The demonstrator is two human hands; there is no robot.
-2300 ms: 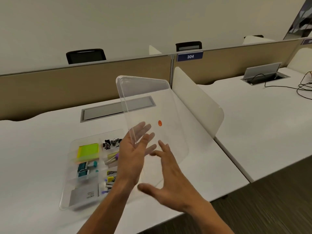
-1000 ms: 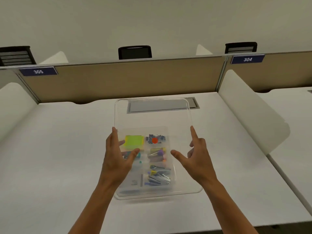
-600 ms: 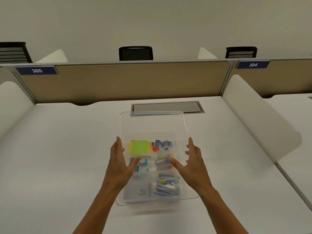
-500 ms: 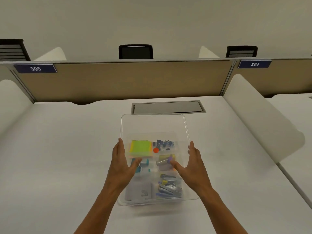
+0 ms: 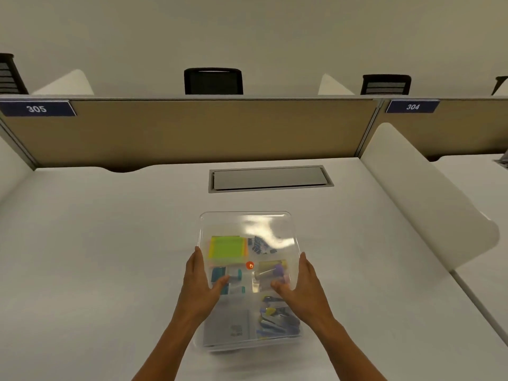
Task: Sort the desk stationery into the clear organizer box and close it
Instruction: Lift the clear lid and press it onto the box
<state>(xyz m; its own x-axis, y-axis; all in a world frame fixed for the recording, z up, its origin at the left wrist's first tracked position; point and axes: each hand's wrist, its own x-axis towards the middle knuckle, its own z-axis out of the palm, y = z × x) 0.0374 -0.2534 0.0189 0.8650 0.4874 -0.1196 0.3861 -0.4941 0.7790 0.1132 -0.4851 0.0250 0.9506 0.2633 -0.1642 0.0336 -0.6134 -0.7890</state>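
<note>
The clear lid (image 5: 248, 235) is gripped at both edges by the left hand (image 5: 199, 284) and right hand (image 5: 302, 287), low center over the box (image 5: 247, 342) on the counter (image 5: 96, 257). Probably best lined up at the corners, then pressed down evenly.

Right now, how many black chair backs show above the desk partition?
4: far-left chair back cut by the frame, center chair back, right chair back, and a sliver at the right edge. Others may be hidden.
</note>
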